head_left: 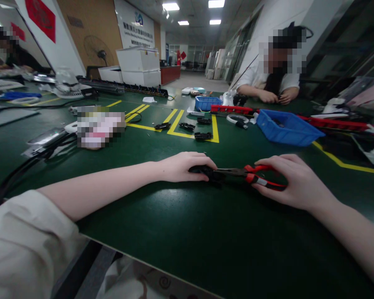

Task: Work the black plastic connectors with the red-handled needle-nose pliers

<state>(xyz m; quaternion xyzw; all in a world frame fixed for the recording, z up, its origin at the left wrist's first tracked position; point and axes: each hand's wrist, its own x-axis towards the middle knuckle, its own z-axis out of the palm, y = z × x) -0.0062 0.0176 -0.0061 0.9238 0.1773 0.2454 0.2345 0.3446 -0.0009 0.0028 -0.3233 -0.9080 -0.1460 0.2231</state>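
Observation:
My left hand (pixel 182 166) rests on the dark green table (pixel 174 224) with its fingers closed over a small black part (pixel 202 170). My right hand (pixel 294 180) is wrapped round the red handles of a pair of pliers (pixel 255 176). The pliers' dark jaws point left and meet the black part between my hands. Most of that part is hidden under my left fingers.
Several small black parts (pixel 190 126) lie inside yellow tape lines further back. A blue bin (pixel 286 128) sits at the right, a smaller blue bin (pixel 207 102) behind it. A person (pixel 272 83) works at the far side; cables (pixel 25 162) run at the left.

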